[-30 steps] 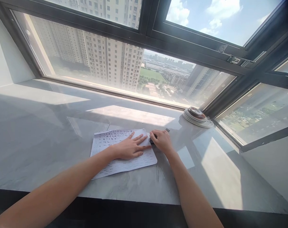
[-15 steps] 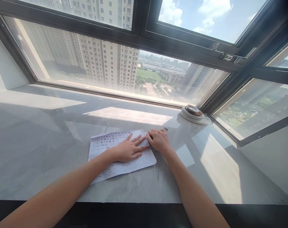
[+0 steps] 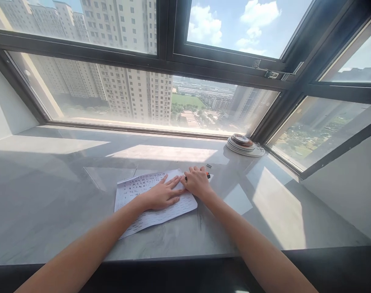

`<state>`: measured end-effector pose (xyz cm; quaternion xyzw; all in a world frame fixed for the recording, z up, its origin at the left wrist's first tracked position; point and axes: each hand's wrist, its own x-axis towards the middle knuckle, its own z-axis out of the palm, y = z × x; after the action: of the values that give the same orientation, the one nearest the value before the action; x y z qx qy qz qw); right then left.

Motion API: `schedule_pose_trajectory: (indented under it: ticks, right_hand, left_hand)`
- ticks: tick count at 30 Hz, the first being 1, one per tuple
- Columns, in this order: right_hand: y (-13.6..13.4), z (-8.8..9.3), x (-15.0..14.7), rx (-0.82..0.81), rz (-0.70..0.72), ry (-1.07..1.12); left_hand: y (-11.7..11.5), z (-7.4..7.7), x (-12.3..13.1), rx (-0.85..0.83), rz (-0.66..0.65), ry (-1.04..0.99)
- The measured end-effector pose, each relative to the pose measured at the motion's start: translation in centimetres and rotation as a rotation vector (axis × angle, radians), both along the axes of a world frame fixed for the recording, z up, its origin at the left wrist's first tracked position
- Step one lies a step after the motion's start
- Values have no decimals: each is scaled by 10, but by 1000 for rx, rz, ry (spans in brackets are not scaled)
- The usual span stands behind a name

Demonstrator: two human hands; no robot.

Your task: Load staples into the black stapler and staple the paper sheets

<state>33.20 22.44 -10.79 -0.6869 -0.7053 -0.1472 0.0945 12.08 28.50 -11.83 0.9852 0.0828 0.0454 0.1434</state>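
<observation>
Sheets of white paper (image 3: 156, 217) with rows of dark handwriting and printing lie at a slant on the grey counter. My left hand (image 3: 161, 194) rests flat on them, fingers spread towards the right edge. At the upper right corner of the paper, my right hand (image 3: 197, 182) is closed around a small black and orange tool (image 3: 208, 175). Most of that tool is hidden in the fist; a dark end shows on the paper side and an orange end on the other. Just beyond the right hand lies a small dark grey strip (image 3: 209, 165).
A stack of plates (image 3: 244, 146) stands at the back right by the window corner. Dark window frames (image 3: 161, 67) enclose the counter (image 3: 66, 211) behind and on the right, with a wall at each side. Sunlit patches cross the marble-look top.
My view has shifted slightly. The right hand has turned a little, and the orange end of its tool now shows. The left hand stays flat on the paper.
</observation>
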Motion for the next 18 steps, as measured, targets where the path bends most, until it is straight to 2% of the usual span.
schedule_pose_trajectory:
  ticks: [4, 7, 9, 13, 16, 18]
  right_hand:
    - [0, 0, -3, 17, -12, 22]
    - [-1, 1, 5, 89, 0, 135]
    - [-3, 2, 19, 107, 86, 269]
    - [-13, 2, 56, 33, 334, 505]
    - [-17, -3, 77, 4, 305, 588]
    - [-16, -6, 84, 63, 254, 631]
  left_hand:
    - [0, 3, 0, 30, 13, 18]
    - [-2, 7, 0, 51, 13, 45]
    - [-2, 9, 1, 62, 12, 73]
    - [-3, 11, 2, 68, 21, 123]
    - [-3, 12, 0, 41, 20, 134]
    - [-4, 13, -1, 21, 18, 126]
